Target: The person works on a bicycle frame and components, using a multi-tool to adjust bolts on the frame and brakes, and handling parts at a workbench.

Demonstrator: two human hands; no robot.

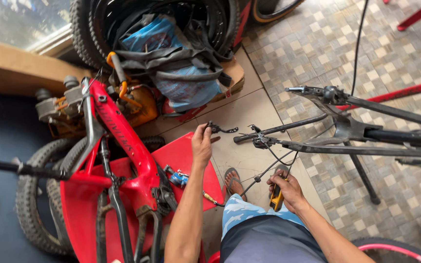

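Observation:
My left hand reaches forward and pinches a small black derailleur part above the tiled floor. Lower down by my knee, my right hand grips a yellow-handled tool. Thin black cables run from near that hand up to a black bicycle frame's rear end, which hangs to the right. A red bicycle frame lies to the left of my left arm, over a red plastic tub.
Stacked black tyres with blue bags and inner tubes fill the back. A knobby tyre lies at the left. An orange-and-grey machine sits behind the red frame. A black stand leg crosses the tiled floor on the right.

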